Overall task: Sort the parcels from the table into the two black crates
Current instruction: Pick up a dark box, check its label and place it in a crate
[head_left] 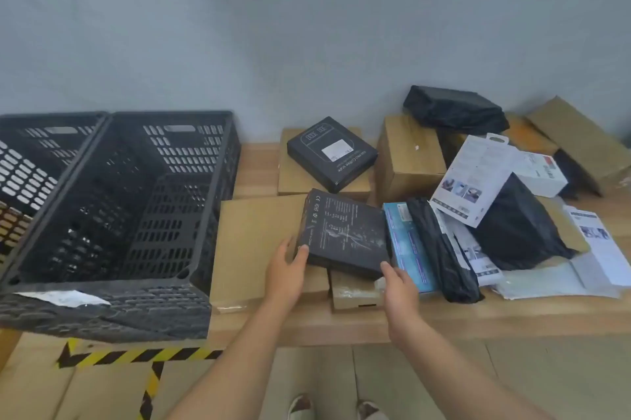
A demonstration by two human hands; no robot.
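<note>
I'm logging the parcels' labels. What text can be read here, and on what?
"Coffee Scale": rear black box, on its top.
"CE", "RoHS", "Made in China": near black box, gripped by left hand and right hand.
Too blurred to read: white box, blue box, crate sticker.

Two black slotted crates stand side by side at the left end of the table (478,320), the left crate (30,160) touching the right crate (191,153). A flat black box (343,235) with white print lies tilted on brown cartons (252,242), just beside a blue box (408,248). More cartons, black bags (454,108) and white boxes (474,177) are piled behind.
</note>
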